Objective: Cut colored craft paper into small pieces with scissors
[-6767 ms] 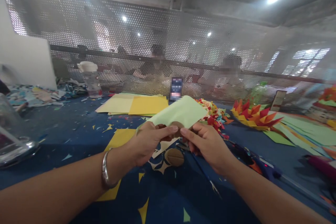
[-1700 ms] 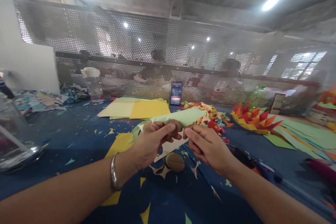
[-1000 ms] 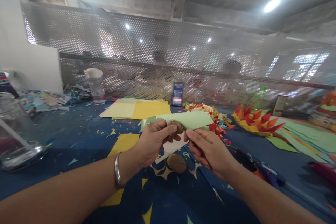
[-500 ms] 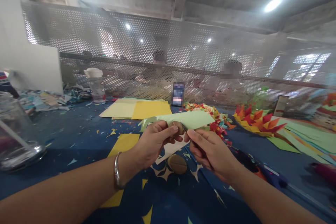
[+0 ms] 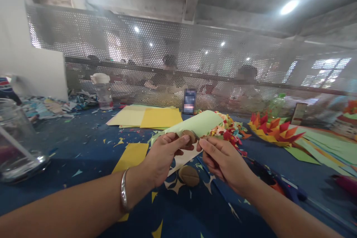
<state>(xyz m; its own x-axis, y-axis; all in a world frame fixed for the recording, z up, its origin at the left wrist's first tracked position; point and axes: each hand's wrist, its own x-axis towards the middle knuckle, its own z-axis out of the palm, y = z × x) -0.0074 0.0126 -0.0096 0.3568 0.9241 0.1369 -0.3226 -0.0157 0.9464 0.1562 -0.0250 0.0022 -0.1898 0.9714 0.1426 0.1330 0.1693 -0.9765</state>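
My left hand (image 5: 167, 152), with a silver bangle on its wrist, is closed on a brown paper disc (image 5: 190, 135) held between thumb and fingers. At the disc's right edge, my right hand (image 5: 220, 156) pinches a thin dark tool (image 5: 198, 138), mostly hidden by the fingers; its kind I cannot make out. A curved pale green paper sheet (image 5: 199, 122) extends just behind both hands; whether the left fingers hold it too is hidden. Below the hands, a second brown disc (image 5: 189, 176) lies by pale paper offcuts (image 5: 175, 186) with rounded cut-outs.
Yellow sheets (image 5: 161, 117) and a phone (image 5: 189, 100) are at the back. Red-orange folded paper (image 5: 276, 128) and green sheets (image 5: 329, 141) lie right. A clear jar (image 5: 19, 145) and a white-lidded bottle (image 5: 102, 91) stand left. Behind a perforated screen (image 5: 125, 44) are people.
The green sheet has swung so that its right end is higher and its left end lower. Both hands keep nearly the same place, and the brown disc has turned slightly.
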